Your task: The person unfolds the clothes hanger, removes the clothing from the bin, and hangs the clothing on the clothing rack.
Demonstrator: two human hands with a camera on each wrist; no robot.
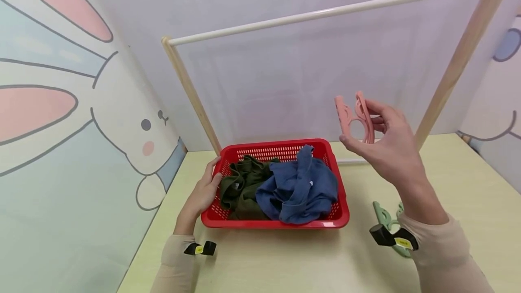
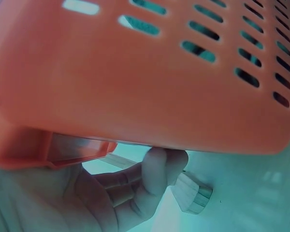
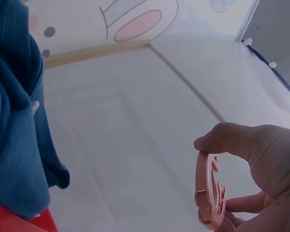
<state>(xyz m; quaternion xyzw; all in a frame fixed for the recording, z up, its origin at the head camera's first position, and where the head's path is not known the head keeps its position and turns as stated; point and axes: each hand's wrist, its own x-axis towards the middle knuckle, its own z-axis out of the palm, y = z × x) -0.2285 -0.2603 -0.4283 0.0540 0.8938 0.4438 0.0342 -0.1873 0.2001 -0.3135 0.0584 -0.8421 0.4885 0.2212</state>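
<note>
Hanger of pink plastic, folding type with a round central opening (image 1: 343, 118), is held above the table, to the right of the basket and below the rail level. The right hand (image 1: 388, 146) pinches it between thumb and fingers; its two arms point upward, apparently folded, and carry no cloth. The red, perforated, rectangular plastic basket (image 1: 246, 223) rests beside it; the left hand (image 1: 203, 192) grips its left rim, well apart from the right hand. Two crumpled fabric pieces lie inside the basket: a dark green cloth (image 1: 246, 186) on the left and a blue garment with a white button (image 1: 299, 189) on the right. A second, green plastic hanger (image 1: 381, 215) lies on the pale wood-toned table (image 1: 264, 263), partly hidden by the right wrist. Behind, a white round rail (image 1: 333, 11) spans two wooden posts (image 1: 464, 53). Status, by judgement: early stage. One hanger is in hand; neither fabric piece is fitted to a hanger, and neither hanger is on the rail.
</note>
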